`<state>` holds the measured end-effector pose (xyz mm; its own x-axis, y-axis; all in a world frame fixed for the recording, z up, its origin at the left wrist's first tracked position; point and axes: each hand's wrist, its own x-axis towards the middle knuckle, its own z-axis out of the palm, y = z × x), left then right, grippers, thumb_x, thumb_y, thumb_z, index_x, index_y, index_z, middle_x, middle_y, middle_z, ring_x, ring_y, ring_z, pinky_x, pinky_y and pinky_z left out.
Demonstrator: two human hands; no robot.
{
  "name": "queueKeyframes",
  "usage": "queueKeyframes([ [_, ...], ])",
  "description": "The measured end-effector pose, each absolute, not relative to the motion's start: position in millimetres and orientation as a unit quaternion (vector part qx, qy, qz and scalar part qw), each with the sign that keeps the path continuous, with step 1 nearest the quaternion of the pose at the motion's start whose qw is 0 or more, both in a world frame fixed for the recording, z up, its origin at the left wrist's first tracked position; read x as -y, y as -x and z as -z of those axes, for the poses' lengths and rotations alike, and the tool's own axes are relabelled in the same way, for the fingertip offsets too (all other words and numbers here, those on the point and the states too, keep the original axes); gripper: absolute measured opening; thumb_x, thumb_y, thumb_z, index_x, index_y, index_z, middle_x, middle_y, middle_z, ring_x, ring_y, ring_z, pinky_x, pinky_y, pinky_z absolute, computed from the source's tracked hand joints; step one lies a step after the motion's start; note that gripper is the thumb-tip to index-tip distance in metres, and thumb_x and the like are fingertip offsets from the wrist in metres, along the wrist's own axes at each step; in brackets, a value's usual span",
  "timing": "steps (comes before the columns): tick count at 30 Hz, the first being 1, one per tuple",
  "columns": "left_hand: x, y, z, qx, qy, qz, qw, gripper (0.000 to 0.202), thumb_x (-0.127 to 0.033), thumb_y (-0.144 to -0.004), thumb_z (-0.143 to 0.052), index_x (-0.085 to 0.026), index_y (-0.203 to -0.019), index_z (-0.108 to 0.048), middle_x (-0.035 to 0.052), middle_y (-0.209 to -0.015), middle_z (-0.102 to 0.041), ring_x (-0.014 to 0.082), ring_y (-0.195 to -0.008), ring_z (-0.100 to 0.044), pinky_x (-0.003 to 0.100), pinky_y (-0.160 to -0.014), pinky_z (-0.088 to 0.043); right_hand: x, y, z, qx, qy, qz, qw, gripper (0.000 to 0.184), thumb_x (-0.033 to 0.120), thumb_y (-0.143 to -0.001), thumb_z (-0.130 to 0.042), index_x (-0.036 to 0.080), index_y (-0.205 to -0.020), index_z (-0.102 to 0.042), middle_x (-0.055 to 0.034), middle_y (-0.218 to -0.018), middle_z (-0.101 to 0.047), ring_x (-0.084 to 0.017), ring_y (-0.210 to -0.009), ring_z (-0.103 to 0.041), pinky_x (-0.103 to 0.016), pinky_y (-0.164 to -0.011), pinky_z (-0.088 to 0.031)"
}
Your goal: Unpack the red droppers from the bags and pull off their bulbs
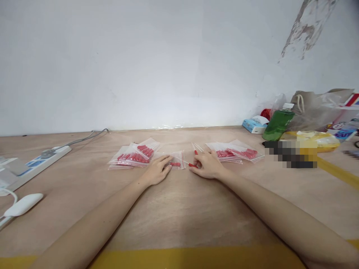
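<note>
My left hand (158, 170) lies over a small clear zip bag (181, 156), fingers stretched out and resting on its left part. Inside that bag a red rubber end (175, 164) shows, and the left hand hides part of the bag. Just to the right, my right hand (208, 164) is closed, pinching a dropper with a red bulb (192, 165) between thumb and fingers. Another red bulb (196, 152) and thin clear tubes (197, 146) show by its fingertips. A pile of filled bags (131, 157) lies beside the left hand, and a second pile of filled bags (237, 152) beside the right.
A white power strip (33, 168) with plugs and a white cable head (24, 204) lie on the left. At the right stand a tissue pack (254, 125), a green bottle (278, 123) and bags (316, 112). A white wall (154, 67) closes the table's back.
</note>
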<state>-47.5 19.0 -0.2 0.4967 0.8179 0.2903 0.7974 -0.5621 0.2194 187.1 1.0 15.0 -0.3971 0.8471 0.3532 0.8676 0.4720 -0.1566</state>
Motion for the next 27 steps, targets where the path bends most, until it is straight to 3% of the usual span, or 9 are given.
queueKeyframes([
  [5,-19,48,-1,-0.458,-0.871,-0.173,0.031,0.045,-0.034,-0.087,-0.034,-0.018,-0.128,-0.044,0.0068,-0.134,-0.041,0.0215,-0.123,-0.038,0.038,-0.104,-0.029,-11,-210,-41,0.834,0.525,-0.031,0.170,0.020,0.033,-0.070,-0.053,0.019,-0.057,-0.056,0.0023,-0.061,-0.060,-0.012,-0.062,-0.052,-0.028,-0.071,-0.030],
  [9,-19,47,-1,-0.456,-0.871,-0.178,0.030,0.044,-0.032,-0.086,-0.036,-0.018,-0.126,-0.046,0.0068,-0.133,-0.043,0.0216,-0.121,-0.040,0.038,-0.103,-0.031,-24,-239,-58,0.753,0.610,-0.059,0.241,0.020,0.035,-0.069,-0.052,0.019,-0.057,-0.057,0.0019,-0.058,-0.059,-0.012,-0.058,-0.051,-0.024,-0.060,-0.031],
  [13,-20,48,-2,-0.438,-0.880,-0.182,0.035,0.044,-0.030,-0.085,-0.037,-0.018,-0.126,-0.046,0.0058,-0.133,-0.043,0.0212,-0.121,-0.040,0.038,-0.103,-0.031,-33,-241,-49,0.666,0.693,-0.005,0.276,0.026,0.040,-0.071,-0.048,0.020,-0.059,-0.060,-0.0007,-0.064,-0.063,-0.016,-0.065,-0.054,-0.030,-0.069,-0.032],
  [20,-20,48,-4,-0.422,-0.892,-0.158,0.024,0.044,-0.027,-0.085,-0.036,-0.019,-0.127,-0.045,0.0055,-0.132,-0.044,0.0198,-0.123,-0.037,0.040,-0.106,-0.025,-35,-225,-24,0.668,0.719,0.108,0.158,0.038,0.041,-0.078,-0.039,0.016,-0.066,-0.066,-0.0115,-0.070,-0.065,-0.024,-0.075,-0.057,-0.042,-0.079,-0.025],
  [27,-20,48,-3,-0.421,-0.890,-0.171,0.029,0.043,-0.027,-0.084,-0.037,-0.019,-0.125,-0.047,0.0053,-0.132,-0.045,0.0207,-0.121,-0.039,0.040,-0.104,-0.029,-38,-226,-23,0.659,0.742,0.027,0.120,0.040,0.043,-0.078,-0.039,0.017,-0.064,-0.066,-0.0104,-0.068,-0.064,-0.024,-0.071,-0.058,-0.043,-0.079,-0.026],
])
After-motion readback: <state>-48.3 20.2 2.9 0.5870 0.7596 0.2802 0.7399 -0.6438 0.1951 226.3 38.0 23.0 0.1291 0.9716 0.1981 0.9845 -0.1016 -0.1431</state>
